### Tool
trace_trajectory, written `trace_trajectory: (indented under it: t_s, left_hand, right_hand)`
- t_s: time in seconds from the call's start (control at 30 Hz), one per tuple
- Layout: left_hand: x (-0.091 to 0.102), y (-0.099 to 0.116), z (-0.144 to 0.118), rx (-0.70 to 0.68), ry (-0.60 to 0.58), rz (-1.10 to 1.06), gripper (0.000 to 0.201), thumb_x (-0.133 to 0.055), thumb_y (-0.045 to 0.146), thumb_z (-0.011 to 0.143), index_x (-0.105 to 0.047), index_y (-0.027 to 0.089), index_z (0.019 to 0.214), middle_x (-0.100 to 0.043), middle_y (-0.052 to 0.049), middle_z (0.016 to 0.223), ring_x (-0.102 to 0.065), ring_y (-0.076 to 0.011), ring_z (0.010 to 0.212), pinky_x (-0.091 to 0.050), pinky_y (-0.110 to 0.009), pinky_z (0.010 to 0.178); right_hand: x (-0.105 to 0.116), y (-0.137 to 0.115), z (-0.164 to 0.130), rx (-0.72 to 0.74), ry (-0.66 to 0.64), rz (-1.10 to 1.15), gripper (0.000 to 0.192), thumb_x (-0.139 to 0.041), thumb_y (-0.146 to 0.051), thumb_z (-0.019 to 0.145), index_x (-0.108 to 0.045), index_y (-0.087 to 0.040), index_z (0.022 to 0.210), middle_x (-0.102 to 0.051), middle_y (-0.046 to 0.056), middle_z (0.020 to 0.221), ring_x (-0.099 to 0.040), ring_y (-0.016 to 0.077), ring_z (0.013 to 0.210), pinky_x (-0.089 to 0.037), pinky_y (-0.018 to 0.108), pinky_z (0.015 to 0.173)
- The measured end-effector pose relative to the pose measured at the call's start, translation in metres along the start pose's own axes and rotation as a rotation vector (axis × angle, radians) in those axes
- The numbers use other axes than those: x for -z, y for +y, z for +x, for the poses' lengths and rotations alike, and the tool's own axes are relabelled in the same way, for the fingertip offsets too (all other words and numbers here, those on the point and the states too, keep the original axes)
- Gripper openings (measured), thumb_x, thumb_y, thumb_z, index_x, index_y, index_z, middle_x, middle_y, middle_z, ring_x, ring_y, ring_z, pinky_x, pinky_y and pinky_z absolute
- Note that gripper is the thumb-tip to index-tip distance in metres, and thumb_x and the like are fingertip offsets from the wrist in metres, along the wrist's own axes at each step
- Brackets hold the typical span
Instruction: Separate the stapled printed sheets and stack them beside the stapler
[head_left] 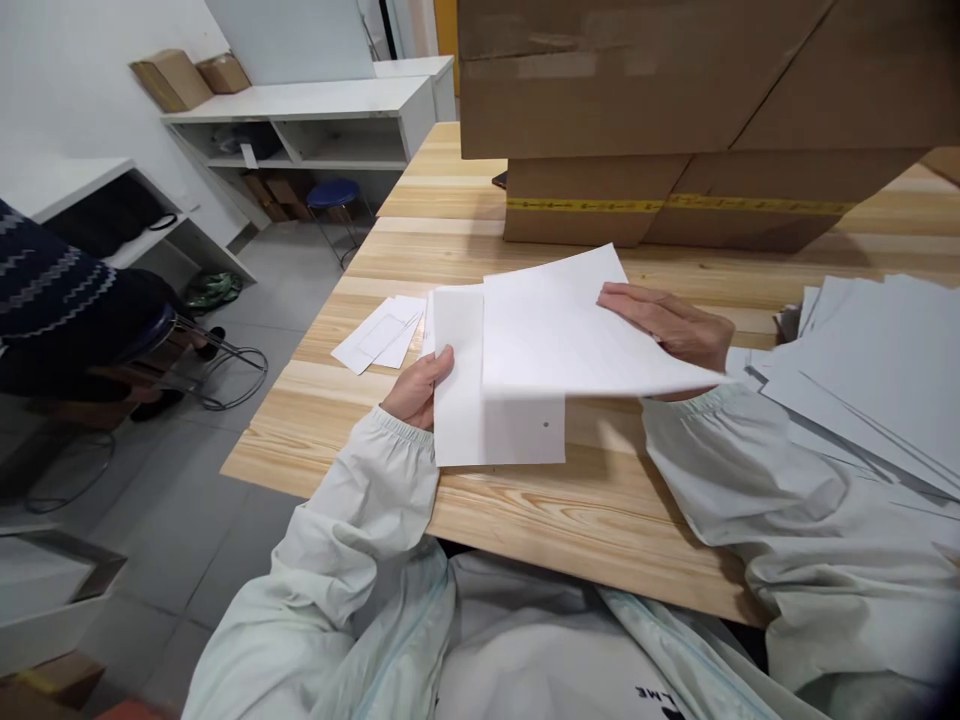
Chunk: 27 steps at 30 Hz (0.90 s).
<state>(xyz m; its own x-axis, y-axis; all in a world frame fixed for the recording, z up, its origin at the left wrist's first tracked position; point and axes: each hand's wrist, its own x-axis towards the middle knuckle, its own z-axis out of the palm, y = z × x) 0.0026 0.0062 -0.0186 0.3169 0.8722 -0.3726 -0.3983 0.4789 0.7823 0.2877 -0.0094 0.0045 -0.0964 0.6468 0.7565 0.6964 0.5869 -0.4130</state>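
Note:
In front of me a large white folded sheet (525,330) is held up over the wooden table. At its left edge, my left hand (421,388) grips it, thumb on the narrow folded panel. My right hand (671,325) is closed on the raised right-hand part, fingers on top and that part bent over at a slant. The lower panel (517,430) shows a small dark round mark. Left of my left hand lie a few flat white pieces (382,335), one with a printed outline. A loose stack of flat white sheets (877,370) is beside my right forearm.
Large brown cardboard boxes (622,80) stand stacked at the back of the wooden table (330,400). A dark flat object (499,180) pokes out beside them. Off the table's left side are a blue stool (334,195), white shelving (322,100) and a seated person (52,290).

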Motion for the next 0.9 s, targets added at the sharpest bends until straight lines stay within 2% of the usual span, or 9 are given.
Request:
trace_trajectory:
  t_s: [0.1, 0.33, 0.47, 0.57, 0.73, 0.8, 0.83, 0.9]
  left_hand:
    - [0.0, -0.001, 0.001, 0.004, -0.015, -0.054, 0.026, -0.056, 0.03, 0.092, -0.068, 0.011, 0.104, -0.077, -0.012, 0.099, -0.068, -0.0268, 0.111, -0.05, -0.042, 0.106]
    - [0.001, -0.004, 0.001, 0.037, -0.034, -0.118, 0.035, -0.051, 0.037, 0.095, -0.067, 0.011, 0.113, -0.075, -0.013, 0.107, -0.066, -0.0268, 0.115, -0.048, -0.043, 0.107]
    - [-0.002, -0.004, 0.001, 0.02, -0.014, -0.132, 0.039, -0.047, 0.037, 0.097, -0.065, 0.01, 0.119, -0.074, -0.013, 0.112, -0.065, -0.0262, 0.117, -0.046, -0.042, 0.11]
    - [-0.004, -0.003, -0.001, 0.023, -0.002, -0.131, 0.041, -0.043, 0.037, 0.098, -0.062, 0.011, 0.124, -0.074, -0.012, 0.113, -0.065, -0.0255, 0.118, -0.045, -0.042, 0.111]
    - [-0.004, -0.001, -0.003, 0.071, -0.043, -0.049, 0.04, -0.045, 0.038, 0.097, -0.063, 0.012, 0.123, -0.075, -0.012, 0.108, -0.067, -0.0272, 0.113, -0.048, -0.045, 0.108]
    - [0.0, -0.002, -0.001, 0.03, -0.054, 0.0, 0.036, -0.052, 0.037, 0.094, -0.066, 0.012, 0.117, -0.076, -0.012, 0.105, -0.068, -0.0278, 0.112, -0.049, -0.045, 0.106]
    - [0.001, -0.002, 0.0, -0.02, -0.051, 0.024, 0.034, -0.055, 0.037, 0.093, -0.067, 0.012, 0.113, -0.076, -0.012, 0.104, -0.067, -0.028, 0.112, -0.05, -0.044, 0.106]
    - [0.003, -0.003, 0.0, -0.168, -0.042, 0.07, 0.034, -0.062, 0.041, 0.088, -0.069, 0.014, 0.107, -0.076, -0.011, 0.104, -0.066, -0.0282, 0.114, -0.051, -0.043, 0.105]
  right_hand:
    - [-0.002, 0.004, -0.005, 0.153, 0.005, -0.09, 0.025, -0.06, -0.02, 0.091, -0.073, -0.029, 0.11, -0.072, 0.002, 0.117, -0.072, 0.0185, 0.1, -0.06, 0.03, 0.087]
    - [-0.02, 0.001, -0.02, 0.184, -0.114, -0.049, 0.027, -0.056, -0.021, 0.092, -0.074, -0.031, 0.111, -0.071, 0.002, 0.119, -0.071, 0.0208, 0.105, -0.059, 0.031, 0.089]
    - [-0.026, -0.005, -0.026, 0.181, -0.229, -0.1, 0.026, -0.055, -0.025, 0.094, -0.073, -0.029, 0.113, -0.07, 0.004, 0.119, -0.069, 0.0212, 0.109, -0.059, 0.033, 0.091]
    - [-0.03, -0.008, -0.029, 0.196, -0.259, -0.124, 0.027, -0.055, -0.024, 0.094, -0.073, -0.028, 0.114, -0.069, 0.003, 0.12, -0.067, 0.0219, 0.113, -0.058, 0.034, 0.094]
    - [-0.037, -0.012, -0.034, 0.27, -0.199, -0.147, 0.03, -0.055, -0.019, 0.093, -0.071, -0.031, 0.115, -0.07, 0.001, 0.12, -0.068, 0.0211, 0.111, -0.057, 0.034, 0.092]
    - [-0.037, -0.016, -0.032, 0.265, -0.153, -0.117, 0.032, -0.055, -0.019, 0.093, -0.069, -0.031, 0.12, -0.068, 0.002, 0.125, -0.067, 0.0207, 0.113, -0.056, 0.034, 0.094]
    - [-0.036, -0.019, -0.031, 0.227, -0.115, -0.081, 0.034, -0.054, -0.021, 0.094, -0.066, -0.031, 0.124, -0.065, 0.003, 0.13, -0.065, 0.0211, 0.116, -0.055, 0.035, 0.096]
    - [-0.032, -0.023, -0.026, 0.064, -0.033, 0.05, 0.04, -0.052, -0.027, 0.096, -0.056, -0.03, 0.136, -0.057, 0.007, 0.14, -0.062, 0.0225, 0.12, -0.053, 0.039, 0.1]
